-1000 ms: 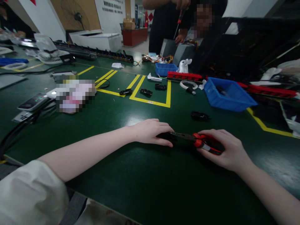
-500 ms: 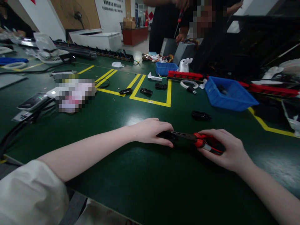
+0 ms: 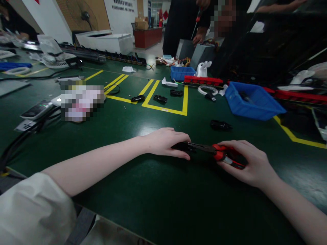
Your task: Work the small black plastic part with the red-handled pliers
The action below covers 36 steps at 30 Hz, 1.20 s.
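Note:
My left hand [image 3: 167, 142] is closed around a small black part [image 3: 182, 146], which its fingers mostly cover. A pair of long-nose pliers [image 3: 218, 152] with red and black handles is in my right hand [image 3: 249, 161], fingers wrapped about the grips. The plier tips reach the right end of the black part between my left fingers; whether they pinch it is too dark to tell. Beyond my right hand lies a similar black part [image 3: 220, 125] on the green table [image 3: 153, 204].
Several more black parts [image 3: 160, 98] lie near the yellow tape marks. At the right stands a blue bin [image 3: 255, 102] with dark pieces inside. A pixelated object [image 3: 83, 103] and a device with cables [image 3: 38, 109] are at the left. Across the table, a person's hand [image 3: 200, 35] holds a screwdriver.
Both hands keep nearly the same pose, the pliers still at the black part. The view has shifted very slightly. Across the table, the other person's arm has moved a little.

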Each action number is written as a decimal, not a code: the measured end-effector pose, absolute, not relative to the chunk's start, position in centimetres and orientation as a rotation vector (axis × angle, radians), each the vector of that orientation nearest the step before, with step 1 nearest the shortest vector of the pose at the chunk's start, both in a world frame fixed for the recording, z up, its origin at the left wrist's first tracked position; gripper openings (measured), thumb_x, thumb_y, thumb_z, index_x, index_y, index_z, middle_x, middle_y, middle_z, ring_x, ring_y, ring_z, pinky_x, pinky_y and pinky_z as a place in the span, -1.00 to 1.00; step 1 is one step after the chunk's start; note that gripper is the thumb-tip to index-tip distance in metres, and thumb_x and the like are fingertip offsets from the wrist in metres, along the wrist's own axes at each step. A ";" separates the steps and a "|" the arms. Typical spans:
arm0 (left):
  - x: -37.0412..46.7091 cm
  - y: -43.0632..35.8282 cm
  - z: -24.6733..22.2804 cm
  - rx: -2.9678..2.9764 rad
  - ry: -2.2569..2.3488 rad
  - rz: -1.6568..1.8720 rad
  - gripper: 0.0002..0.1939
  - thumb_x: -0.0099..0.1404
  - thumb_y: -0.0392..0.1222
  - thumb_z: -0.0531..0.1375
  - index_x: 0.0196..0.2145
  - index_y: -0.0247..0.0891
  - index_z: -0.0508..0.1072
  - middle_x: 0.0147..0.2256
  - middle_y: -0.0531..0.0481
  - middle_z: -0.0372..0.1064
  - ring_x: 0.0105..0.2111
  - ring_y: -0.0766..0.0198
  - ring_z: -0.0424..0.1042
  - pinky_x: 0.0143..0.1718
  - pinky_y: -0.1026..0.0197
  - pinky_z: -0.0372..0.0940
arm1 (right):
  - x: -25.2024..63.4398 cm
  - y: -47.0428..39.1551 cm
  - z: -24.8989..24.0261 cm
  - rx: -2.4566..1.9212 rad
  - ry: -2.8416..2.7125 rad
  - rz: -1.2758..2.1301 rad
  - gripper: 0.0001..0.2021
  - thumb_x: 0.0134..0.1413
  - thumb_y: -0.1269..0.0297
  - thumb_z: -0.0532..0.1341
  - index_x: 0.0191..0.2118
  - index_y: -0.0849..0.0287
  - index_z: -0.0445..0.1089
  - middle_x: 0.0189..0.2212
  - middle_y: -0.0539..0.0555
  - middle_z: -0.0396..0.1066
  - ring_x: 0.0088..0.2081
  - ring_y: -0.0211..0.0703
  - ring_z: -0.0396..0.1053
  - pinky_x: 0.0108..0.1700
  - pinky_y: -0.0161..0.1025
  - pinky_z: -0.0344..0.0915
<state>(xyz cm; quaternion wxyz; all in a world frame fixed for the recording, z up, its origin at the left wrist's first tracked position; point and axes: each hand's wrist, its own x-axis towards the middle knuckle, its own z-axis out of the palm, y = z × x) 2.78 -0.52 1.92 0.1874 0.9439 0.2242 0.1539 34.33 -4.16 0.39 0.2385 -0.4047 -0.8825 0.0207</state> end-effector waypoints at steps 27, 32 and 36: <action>2.8 -0.7 2.1 2.630 0.656 0.450 -0.55 0.35 0.16 0.19 -0.01 -0.26 0.39 -0.14 -0.08 0.47 -0.26 0.21 0.45 -0.19 0.22 0.24 | 33.8 -4.1 1.0 -1.059 -2.406 -0.130 -0.53 0.02 0.10 0.31 0.06 0.01 0.29 -0.11 0.14 0.48 -0.13 0.15 0.46 -0.08 0.13 0.36; 2.7 -0.6 1.9 2.633 0.637 0.477 -0.52 0.37 0.14 0.18 0.08 -0.24 0.36 -0.05 -0.12 0.47 -0.18 0.18 0.47 -0.15 0.19 0.26 | 34.3 -4.0 1.2 -1.086 -2.364 -0.249 -0.41 0.07 0.13 0.27 0.21 -0.01 0.13 0.00 0.25 0.39 -0.01 0.31 0.40 -0.02 0.21 0.34; 2.6 -0.5 1.8 2.637 0.600 0.495 -0.47 0.39 0.13 0.17 0.16 -0.25 0.32 0.01 -0.14 0.45 -0.14 0.18 0.48 -0.13 0.20 0.27 | 34.4 -3.9 1.6 -1.061 -2.417 -0.279 -0.36 0.11 0.17 0.22 0.28 0.01 0.04 0.07 0.31 0.32 0.04 0.36 0.36 0.01 0.24 0.33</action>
